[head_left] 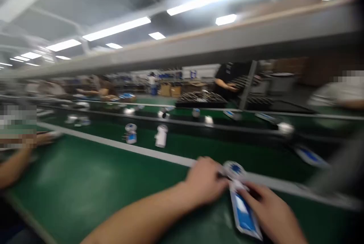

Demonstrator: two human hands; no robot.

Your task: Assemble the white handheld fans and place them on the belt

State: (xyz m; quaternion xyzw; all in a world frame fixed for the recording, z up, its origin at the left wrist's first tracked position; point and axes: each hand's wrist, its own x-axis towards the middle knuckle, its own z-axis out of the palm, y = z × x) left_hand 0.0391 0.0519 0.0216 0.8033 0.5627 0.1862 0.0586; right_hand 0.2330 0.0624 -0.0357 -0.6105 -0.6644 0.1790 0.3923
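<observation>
A flat white-and-blue piece with a round head and a long body [245,213] lies tilted over the green work surface in front of me. My right hand [270,206] grips it from the right side, thumb across its upper body. My left hand [206,179] is closed beside the round head, its fingers around a thin dark thing that touches the piece. What this dark thing is cannot be made out, as the picture is blurred.
Beyond a pale strip [122,145], a white-and-blue piece [131,133] and a white piece [161,136] lie on the green belt [187,143]. A co-worker's arm [17,160] reaches in at left. A black tray [200,99] of dark parts stands across the line near another person [227,81].
</observation>
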